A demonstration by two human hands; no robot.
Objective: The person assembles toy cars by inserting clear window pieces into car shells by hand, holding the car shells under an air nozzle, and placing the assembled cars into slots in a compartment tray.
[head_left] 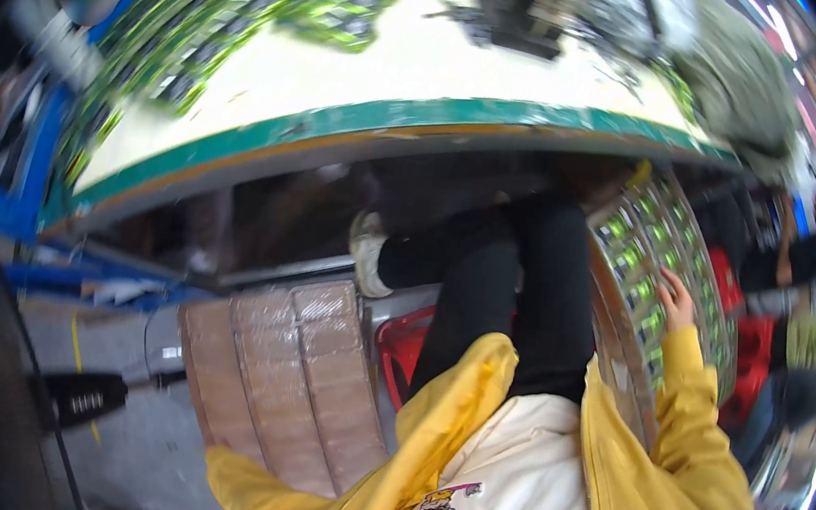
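Observation:
My right hand reaches over a brown carton at my right side. Its fingers are stretched out and touch or hover just above the rows of small green and black pieces inside; which of the two I cannot tell. To my left stands a brown cardboard box with shiny clear tape across it. The yellow sleeve of my left arm reaches to the near left corner of that box, and my left hand is hidden there.
A pale worktable with a green edge curves across in front of me. Many green and black pieces lie on its left part. A dark metal fixture and a grey-green bag stand farther right. Another person is at the right.

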